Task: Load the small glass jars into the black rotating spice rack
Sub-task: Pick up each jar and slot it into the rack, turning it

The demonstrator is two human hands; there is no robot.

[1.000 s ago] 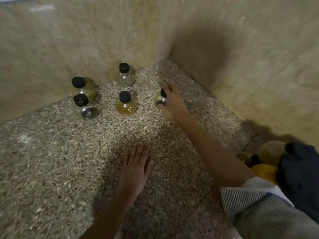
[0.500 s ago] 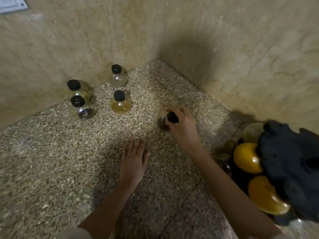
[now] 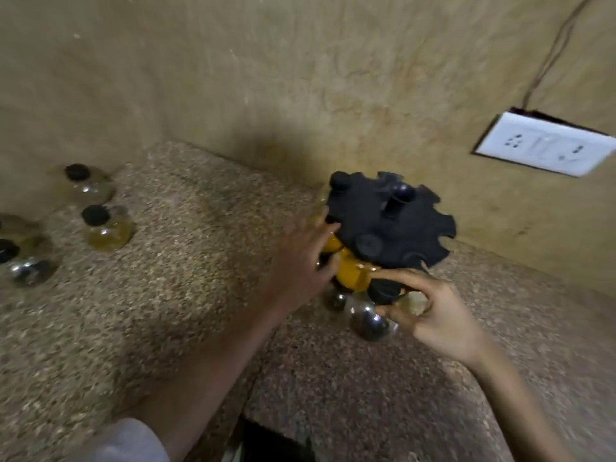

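The black rotating spice rack (image 3: 390, 221) stands by the right wall, its notched top disc facing me, with yellow-filled jars (image 3: 351, 270) hanging under it. My left hand (image 3: 300, 261) rests against the rack's left side, fingers on the jars there. My right hand (image 3: 436, 311) pinches a small glass jar with dark contents (image 3: 366, 320) at the rack's lower front edge. Several loose jars with black caps remain on the counter at the left: one by the wall (image 3: 88, 185), one with yellow liquid (image 3: 106, 228), one with dark contents (image 3: 28, 265).
The speckled stone counter (image 3: 186, 295) meets beige tiled walls at the back corner. A white socket plate (image 3: 543, 145) with a cable hangs on the right wall. A dark gap (image 3: 276, 441) opens at the counter's front edge.
My right hand carried the dark jar from the counter's middle over to the rack. My left hand lifted off the counter and went to the rack's side. The view swung right.
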